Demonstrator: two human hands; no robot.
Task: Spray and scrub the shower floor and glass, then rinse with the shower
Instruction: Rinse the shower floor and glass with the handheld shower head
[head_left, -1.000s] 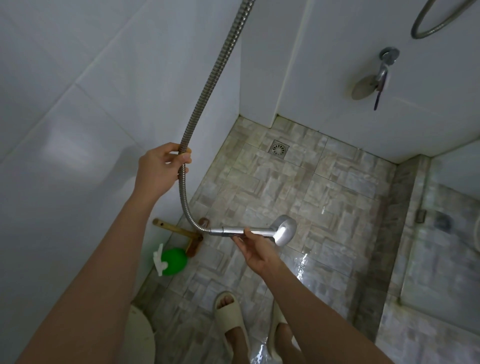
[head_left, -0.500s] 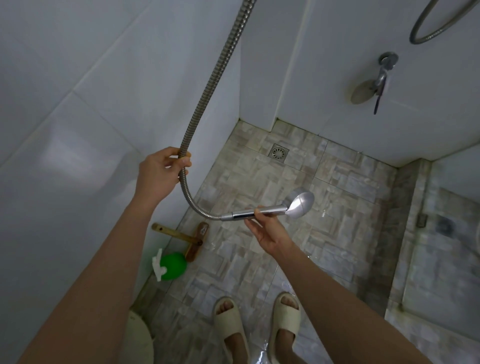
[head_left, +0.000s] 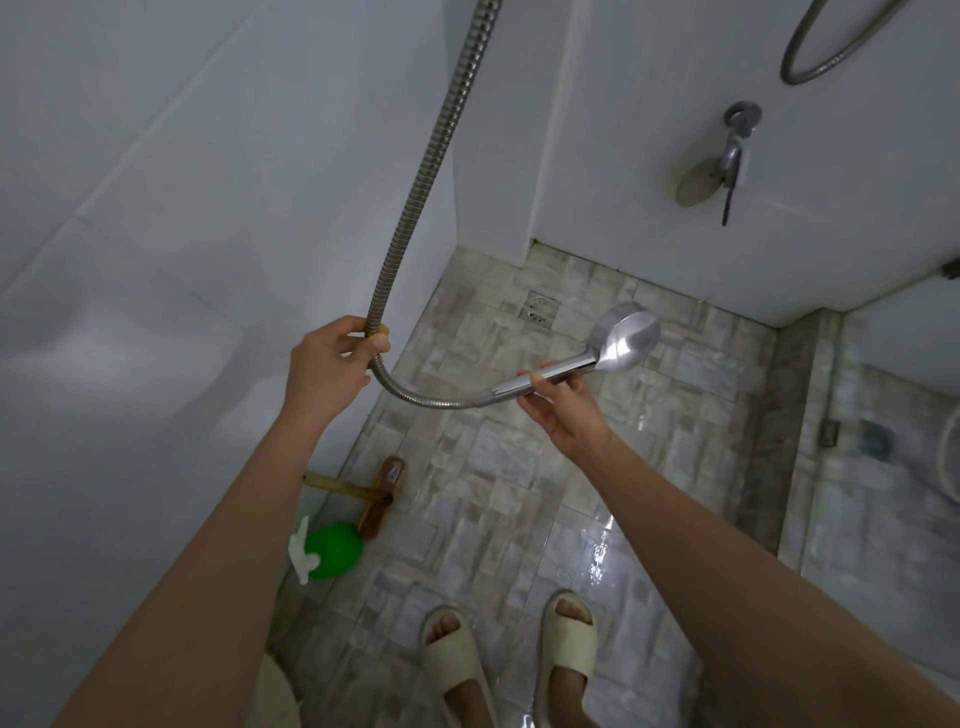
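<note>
- Head view shows the right hand (head_left: 563, 410) pinching the chrome handle of the shower head (head_left: 626, 340) between fingertips and thumb, palm turned up, not a full fist. The hold looks light to me; on wet metal it could slip, and the head would drop onto the tiles.
- Left hand (head_left: 332, 366) is curled round the metal hose (head_left: 431, 171), which runs up out of view and bends in a loop below the fist to meet the handle. If that hand pulls the hose taut, I judge it could tug the handle out of the other hand's pinch.
- The spray face points away from the person, toward the far wall; I see no water coming out. If the flow starts suddenly, the head could kick or spray the wall instead of the floor.
- Shower floor (head_left: 519, 499) is glossy and wet, with a puddle just ahead of the pale slippers (head_left: 519, 660). That is the plainest risk: a shifted foot could slide.
- A wooden scrub brush (head_left: 374, 493) and a green spray bottle (head_left: 332, 551) lie on the floor by the left wall, near the left foot; stepping back onto either could cause a trip.
- The drain (head_left: 540, 307) sits in the far corner, uncovered, so rinse water should run off.
- Glass panel (head_left: 893, 467) stands at the right, well apart from the shower head; reaching it may stretch the hose.
</note>
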